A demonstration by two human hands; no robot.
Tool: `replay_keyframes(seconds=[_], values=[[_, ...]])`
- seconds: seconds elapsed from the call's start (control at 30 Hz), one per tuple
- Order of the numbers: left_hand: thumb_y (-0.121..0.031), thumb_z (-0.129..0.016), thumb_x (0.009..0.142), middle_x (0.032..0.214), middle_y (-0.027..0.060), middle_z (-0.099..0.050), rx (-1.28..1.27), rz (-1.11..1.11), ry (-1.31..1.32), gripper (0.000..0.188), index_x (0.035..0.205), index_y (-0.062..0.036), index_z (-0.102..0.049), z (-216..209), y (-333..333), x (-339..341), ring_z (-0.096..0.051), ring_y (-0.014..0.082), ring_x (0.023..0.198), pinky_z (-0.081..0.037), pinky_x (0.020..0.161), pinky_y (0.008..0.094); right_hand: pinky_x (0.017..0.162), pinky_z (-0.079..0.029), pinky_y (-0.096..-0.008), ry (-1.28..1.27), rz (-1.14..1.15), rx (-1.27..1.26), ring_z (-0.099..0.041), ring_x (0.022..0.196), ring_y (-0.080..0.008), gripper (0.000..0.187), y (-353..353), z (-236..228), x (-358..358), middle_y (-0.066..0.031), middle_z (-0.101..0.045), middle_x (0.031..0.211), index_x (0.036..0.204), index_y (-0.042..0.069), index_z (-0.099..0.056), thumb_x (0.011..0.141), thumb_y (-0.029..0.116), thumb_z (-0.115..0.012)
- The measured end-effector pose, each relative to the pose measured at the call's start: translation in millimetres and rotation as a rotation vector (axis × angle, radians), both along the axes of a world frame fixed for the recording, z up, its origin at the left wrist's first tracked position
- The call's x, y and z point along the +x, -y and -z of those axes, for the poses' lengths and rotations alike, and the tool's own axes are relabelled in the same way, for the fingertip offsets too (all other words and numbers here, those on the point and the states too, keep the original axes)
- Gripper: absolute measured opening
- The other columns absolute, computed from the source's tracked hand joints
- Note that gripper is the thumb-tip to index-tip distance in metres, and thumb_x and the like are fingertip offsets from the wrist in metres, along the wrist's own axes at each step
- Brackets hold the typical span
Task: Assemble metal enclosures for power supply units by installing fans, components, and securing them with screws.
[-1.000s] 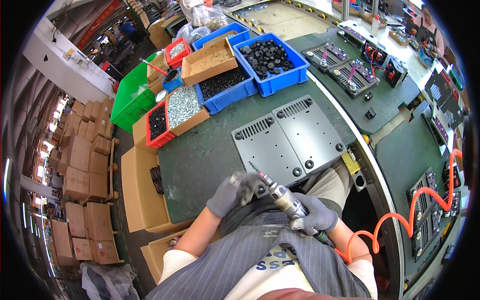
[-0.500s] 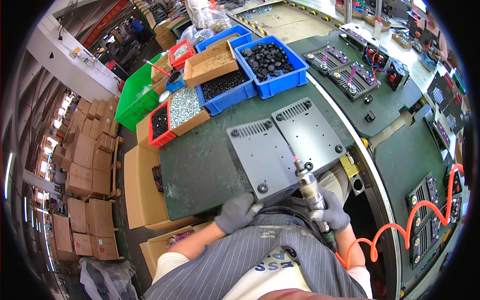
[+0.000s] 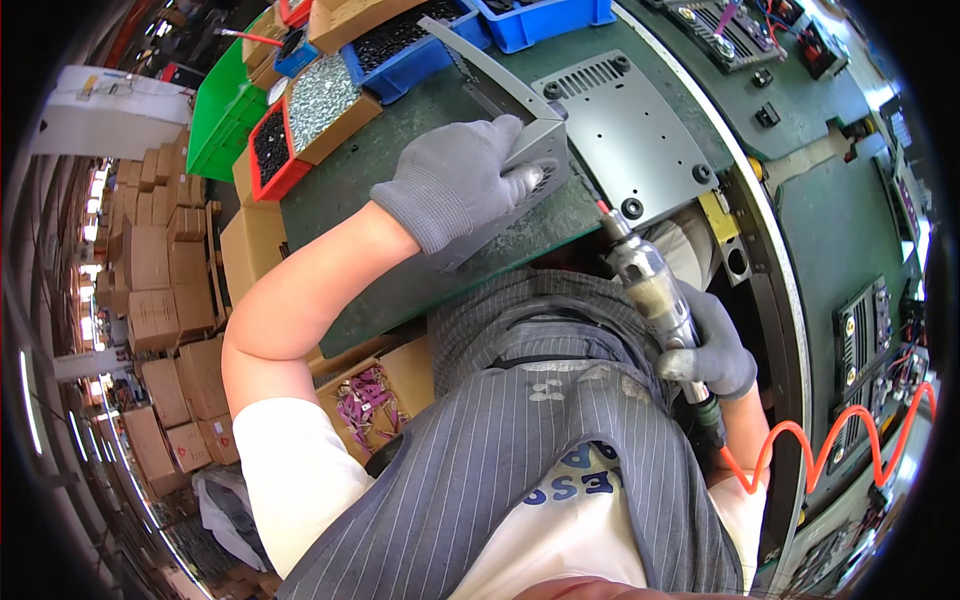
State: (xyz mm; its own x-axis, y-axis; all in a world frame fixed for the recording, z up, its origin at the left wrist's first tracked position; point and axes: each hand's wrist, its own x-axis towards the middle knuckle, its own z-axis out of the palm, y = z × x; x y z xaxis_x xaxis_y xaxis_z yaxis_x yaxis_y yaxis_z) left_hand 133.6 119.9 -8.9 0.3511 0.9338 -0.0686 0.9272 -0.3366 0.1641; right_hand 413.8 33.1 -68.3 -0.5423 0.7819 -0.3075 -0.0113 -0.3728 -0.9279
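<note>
My gloved left hand [image 3: 455, 180] is closed on a bent grey metal cover [image 3: 545, 140], which stands tilted up over the green table [image 3: 380, 290]. Part of the cover is hidden behind that hand. To its right a second grey metal cover [image 3: 635, 135] lies flat, slotted at one end, with black round feet at its corners. A pneumatic screwdriver [image 3: 655, 285] is gripped in my gloved right hand [image 3: 715, 345], just off the table's front edge, its bit pointing up toward the gap between the covers. An orange coiled hose [image 3: 815, 455] trails from its tail.
At the back stand a blue bin [image 3: 410, 60] of black parts, a cardboard box of silver screws [image 3: 320, 100], a red bin [image 3: 275, 150] and a green crate [image 3: 225, 120]. A box of purple parts [image 3: 370, 400] is below the table. Right, another bench [image 3: 810, 250] holds electronic assemblies.
My left hand has moved up and forward, taking hold of the left cover and lifting it from lying flat to tilted. The screwdriver stays in my right hand. The view has shifted.
</note>
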Motion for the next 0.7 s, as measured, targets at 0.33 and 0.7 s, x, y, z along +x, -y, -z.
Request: replay_keyframes(seconds=[0.33,0.7], values=[[-0.035,-0.057,0.082,0.083,0.0207,-0.06,-0.062,0.01,0.056,0.033,0.093,-0.0042,-0.051,-1.3,4.2,0.3,-0.058,0.0391,0.08,-0.045,0.067,0.0471,0.066,-0.04,-0.0217,0.046,-0.049,0.038,-0.049,0.071,-0.0085,0.078,-12.2,-6.1,-12.8,-0.0002,-0.055,0.083,0.122,-0.002,-0.05,0.057,0.029,-0.08],[-0.029,-0.059,0.08,0.079,0.0197,-0.058,0.002,0.137,0.058,0.03,0.089,-0.0024,-0.048,3.7,-2.4,-3.9,-0.058,0.0385,0.077,-0.045,0.066,0.0471,0.063,-0.042,-0.0221,0.081,-0.082,0.02,-0.051,0.069,-0.0075,0.075,-24.7,-35.0,-18.0,-0.0002,-0.056,0.08,0.127,-0.001,-0.046,0.063,0.02,-0.079]])
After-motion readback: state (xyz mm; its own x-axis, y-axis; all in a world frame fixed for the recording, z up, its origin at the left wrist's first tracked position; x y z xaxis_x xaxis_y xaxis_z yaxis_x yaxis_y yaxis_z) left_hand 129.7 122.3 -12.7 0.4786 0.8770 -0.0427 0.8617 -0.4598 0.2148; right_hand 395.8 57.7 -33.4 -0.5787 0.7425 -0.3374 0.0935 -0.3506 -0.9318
